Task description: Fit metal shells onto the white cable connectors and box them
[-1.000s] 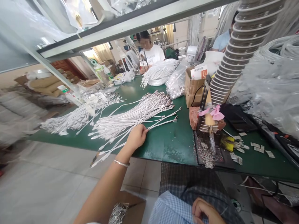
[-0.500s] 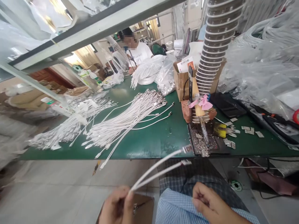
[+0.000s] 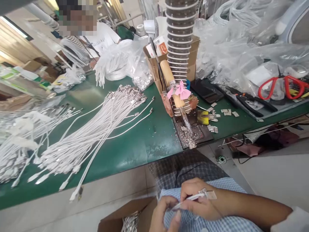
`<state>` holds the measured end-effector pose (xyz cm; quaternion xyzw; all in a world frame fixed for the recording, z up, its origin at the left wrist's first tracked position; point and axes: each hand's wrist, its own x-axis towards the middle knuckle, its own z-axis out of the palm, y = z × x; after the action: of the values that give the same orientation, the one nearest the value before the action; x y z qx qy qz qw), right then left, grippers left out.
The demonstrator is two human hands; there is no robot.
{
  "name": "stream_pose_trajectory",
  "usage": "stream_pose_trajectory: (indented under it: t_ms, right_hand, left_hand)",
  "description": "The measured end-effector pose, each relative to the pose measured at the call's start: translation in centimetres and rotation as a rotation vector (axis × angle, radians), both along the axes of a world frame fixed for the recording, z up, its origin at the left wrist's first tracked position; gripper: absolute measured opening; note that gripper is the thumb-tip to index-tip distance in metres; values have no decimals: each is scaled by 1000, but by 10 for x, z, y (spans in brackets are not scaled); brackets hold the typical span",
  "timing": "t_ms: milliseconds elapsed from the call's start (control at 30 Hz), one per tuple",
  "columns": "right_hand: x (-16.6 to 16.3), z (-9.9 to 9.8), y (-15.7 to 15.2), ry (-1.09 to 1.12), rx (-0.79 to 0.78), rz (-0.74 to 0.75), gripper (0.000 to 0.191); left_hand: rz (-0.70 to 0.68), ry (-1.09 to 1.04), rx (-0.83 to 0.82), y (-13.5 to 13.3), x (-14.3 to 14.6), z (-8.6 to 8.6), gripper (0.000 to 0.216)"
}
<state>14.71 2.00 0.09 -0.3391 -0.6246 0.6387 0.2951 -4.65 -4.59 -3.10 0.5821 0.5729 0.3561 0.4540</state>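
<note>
My two hands meet over my lap at the bottom of the head view. My left hand (image 3: 162,214) pinches white cables (image 3: 187,200) near their lower part. My right hand (image 3: 199,199) grips the same cables close to their metal connector ends (image 3: 209,194). A big pile of white cables with metal plugs (image 3: 96,125) lies on the green table (image 3: 135,145) to the left. A soldering iron with a wooden handle and a pink bow (image 3: 174,88) stands in a holder over a dark tray of solder scraps (image 3: 190,133).
A cardboard box (image 3: 125,219) with metal parts sits by my left knee. A ribbed hose (image 3: 180,35) hangs over the iron. Red scissors (image 3: 280,85) and pliers (image 3: 251,103) lie at right among plastic bags. Another person sits at the table's far end.
My left hand left the pile on the table with two cables and came down to my lap. My right hand rose and took hold of them. The view swung right and down.
</note>
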Motion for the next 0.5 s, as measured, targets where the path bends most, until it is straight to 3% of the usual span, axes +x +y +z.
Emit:
stream_pose_trajectory:
  t_ms: [67,133,300,500]
  right_hand:
    - [5,-1,4,19,-21,-4,13]
    - [15,-3,7,38,-74,-53,21]
    - [48,-11,7,167,-220,-190,59]
    - [59,-8,7,230,-251,-293,33]
  left_hand:
    - [-114,-50,-131,16,13,12,39]
    - [-137,-94,-194,31,24,22,40]
    - [-97,-52,-153,49,37,31,38]
    - [-140,-6,-93,52,37,35,32]
